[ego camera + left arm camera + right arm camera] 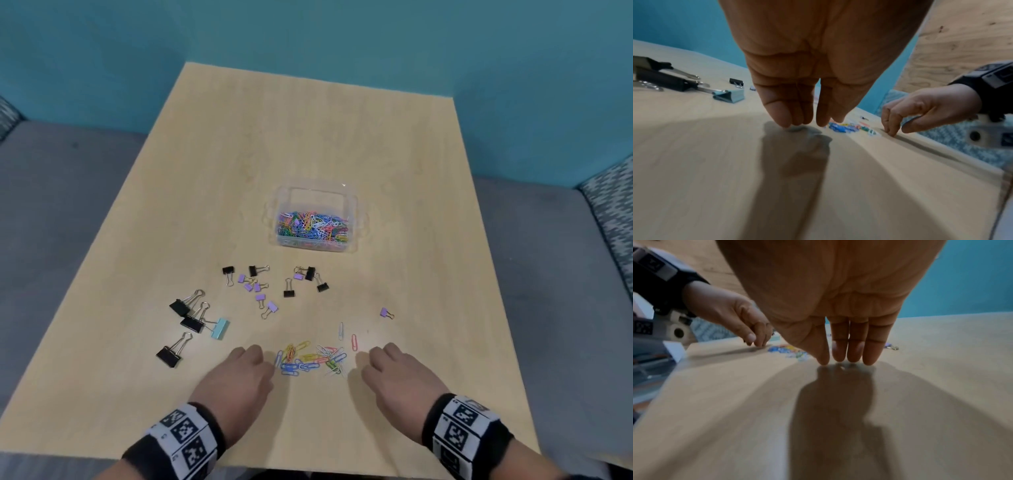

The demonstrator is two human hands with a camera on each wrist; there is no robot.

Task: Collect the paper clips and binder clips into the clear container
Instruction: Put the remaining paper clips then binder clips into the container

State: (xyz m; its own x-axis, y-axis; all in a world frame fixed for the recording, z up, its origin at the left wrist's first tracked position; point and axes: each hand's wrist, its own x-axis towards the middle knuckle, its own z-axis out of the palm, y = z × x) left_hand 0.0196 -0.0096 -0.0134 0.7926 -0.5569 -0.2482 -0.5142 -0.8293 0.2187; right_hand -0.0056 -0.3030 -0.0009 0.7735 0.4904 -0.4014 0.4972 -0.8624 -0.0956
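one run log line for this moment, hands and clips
left hand: open, fingertips on table | right hand: open, fingertips on table | loose paper clips: between hands | binder clips: on table | clear container: holds paper clips

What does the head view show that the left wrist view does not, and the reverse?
Only the head view shows the container, part-filled with paper clips, and the purple clips beyond the pile. Only the left wrist view shows the left hand from below, fingertips on the table. Both show the loose pile between the hands, the right hand, the blue clip and black clips.
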